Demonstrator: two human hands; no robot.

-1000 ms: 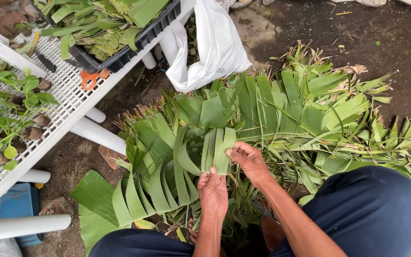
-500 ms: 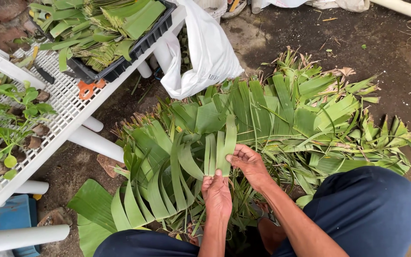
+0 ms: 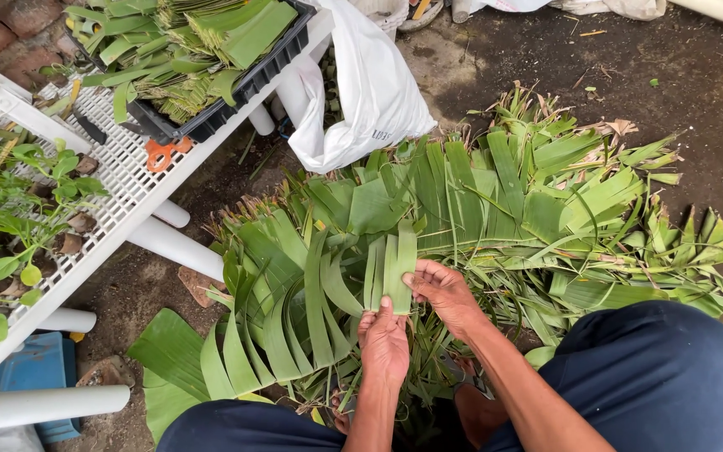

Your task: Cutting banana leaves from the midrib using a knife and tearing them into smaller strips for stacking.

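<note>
Here, both hands meet over a heap of green leaves spread across the dark ground. The left hand sits near the middle of the view, its fingers curled and pinching the near ends of a few upright leaf strips. The right hand lies just right of it, thumb and fingertips pressed against the right edge of the same strips, so the 2 hands hold them together. The strips stand between the hands and point toward the far side, resting on the heap.

To the left, a row of cut strips fans out toward the near left, ending in a broad leaf piece on the soil. A white plastic bag hangs at the far edge of the heap. Farther left stands a white mesh rack carrying a black tray filled with folded green leaf pieces, with orange-handled scissors just beside it. Small green plants grow at the far left. The person's dark trousers fill the near right.
</note>
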